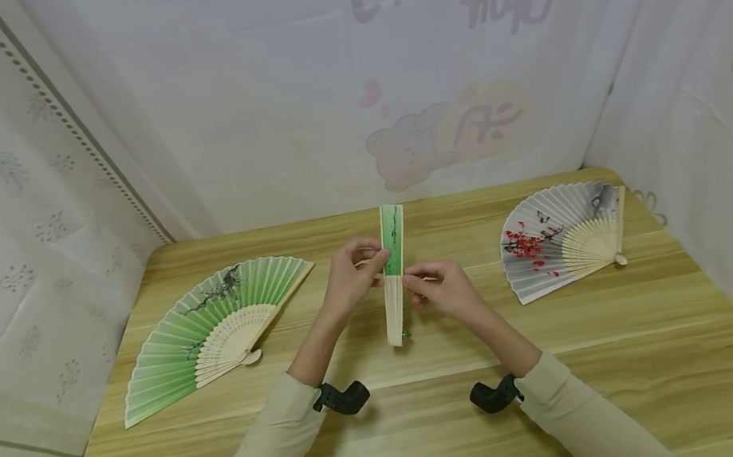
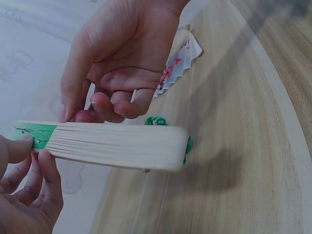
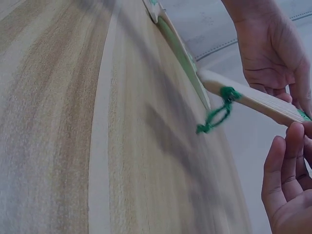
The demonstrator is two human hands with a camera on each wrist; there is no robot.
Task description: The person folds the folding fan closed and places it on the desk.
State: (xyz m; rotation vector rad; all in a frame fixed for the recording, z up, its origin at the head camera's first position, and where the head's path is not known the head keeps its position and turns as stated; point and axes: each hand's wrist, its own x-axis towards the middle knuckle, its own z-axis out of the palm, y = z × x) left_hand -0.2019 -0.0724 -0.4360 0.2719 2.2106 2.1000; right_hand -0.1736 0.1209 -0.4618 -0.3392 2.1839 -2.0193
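A folded fan (image 1: 394,301) with green cloth and pale ribs stands nearly upright between my hands, above the table. My left hand (image 1: 349,276) pinches its green part from the left. On the other side my right hand (image 1: 445,288) pinches the edge near where green meets ribs. In the left wrist view the closed ribs (image 2: 122,145) lie level, the left hand (image 2: 31,190) at the green end and the right hand (image 2: 122,58) at the upper edge. A green cord loop (image 3: 214,115) hangs from the rib end in the right wrist view.
An open green fan (image 1: 208,328) lies on the table (image 1: 401,433) at the left. At the right lies an open grey-white fan with red blossoms (image 1: 551,242). Patterned cloth (image 1: 258,101) hangs behind the table and at both sides.
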